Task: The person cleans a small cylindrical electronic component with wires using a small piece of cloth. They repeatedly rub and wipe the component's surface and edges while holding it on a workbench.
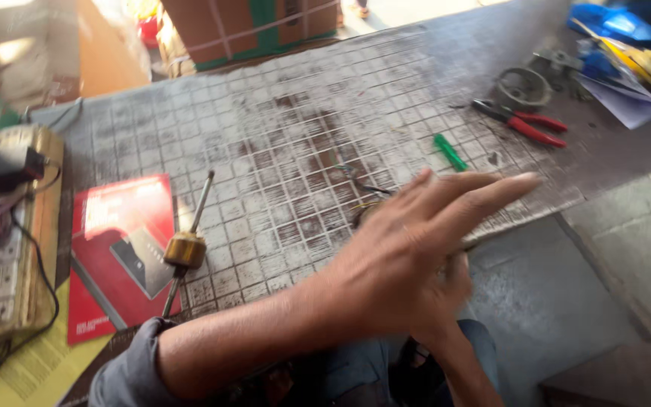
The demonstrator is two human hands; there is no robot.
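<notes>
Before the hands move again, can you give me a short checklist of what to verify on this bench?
1. Left hand seen sharply: not ok, blurred.
2. Right hand visible: not ok, mostly hidden under the left.
3. What the hands hold: cannot tell; thin wires show beside them.
4. Rotor with shaft lying apart from the hands: ok.
5. Red-handled pliers and green marker within view on the mat: ok.

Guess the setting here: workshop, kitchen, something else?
Probably a small electrical repair bench. Red-handled pliers and a green-handled tool lie on a worn gridded mat, a motor rotor on a shaft sits beside a test box with wires.
</notes>
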